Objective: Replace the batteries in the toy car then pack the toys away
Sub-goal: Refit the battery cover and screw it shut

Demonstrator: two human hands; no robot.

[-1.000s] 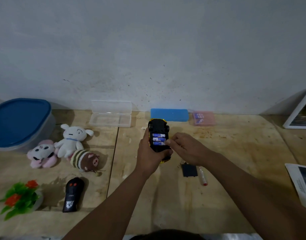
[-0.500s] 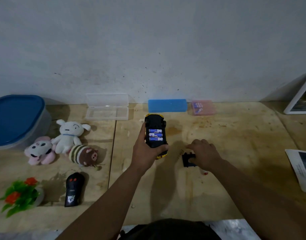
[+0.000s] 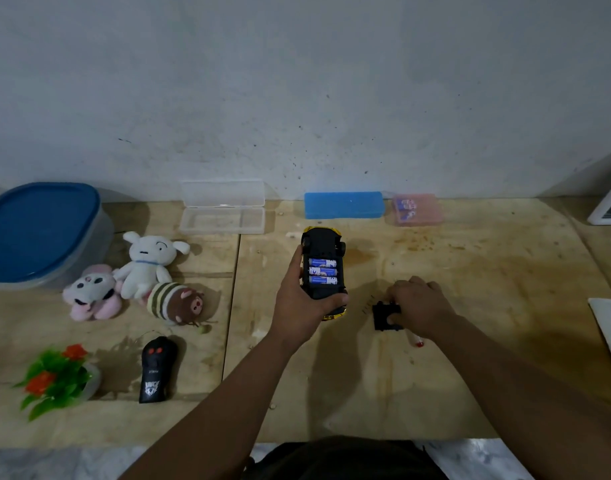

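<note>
the toy car is held upside down above the wooden counter, its black underside facing up and its yellow body showing at the edges. the left hand grips the car from the left and the near end, fingers wrapped closed around it. the battery bay is uncovered, and three blue batteries lie side by side in it. just right of the car, the right hand rests on the counter with its fingers pinched on the black battery cover, which lies flat on the surface. a pen with a red tip shows partly from under that hand. beyond the car, against the wall, sit a blue case and, to its right, a pink box with batteries inside. an open clear box lies beyond and left of the car. further left of the car are three plush toys and a blue-lidded tub. a black remote lies nearer and left of the car, with a plastic plant beyond it.
</note>
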